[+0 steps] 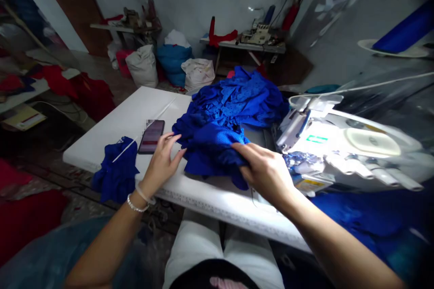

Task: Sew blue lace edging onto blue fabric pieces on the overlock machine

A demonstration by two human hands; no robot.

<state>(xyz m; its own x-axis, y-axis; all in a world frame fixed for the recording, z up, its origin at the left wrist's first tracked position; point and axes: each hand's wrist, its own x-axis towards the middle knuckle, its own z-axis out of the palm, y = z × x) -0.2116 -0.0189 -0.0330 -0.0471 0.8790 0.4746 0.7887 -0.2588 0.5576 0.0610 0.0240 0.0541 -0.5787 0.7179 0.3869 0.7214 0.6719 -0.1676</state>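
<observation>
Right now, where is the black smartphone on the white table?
In the head view, the black smartphone lies on the white table, left of the left hand, beside blue cloth.

Just behind the left hand (162, 166) sit a beaded white bracelet (137, 204) and a thin pale bangle (145, 194); lower down, white trousers (190, 248) and dark clothing with a pink patch (224, 282).

Hands (162, 165) (267, 174) on blue mesh fabric (217, 149)

Mesh fabric (233, 104): royal blue, dotted with small perforations. Ruffled garment (116, 171): royal blue. Worktable (101, 144): white. Overlock machine (339, 142): white, green display. Cloth (91, 97): red.
</observation>
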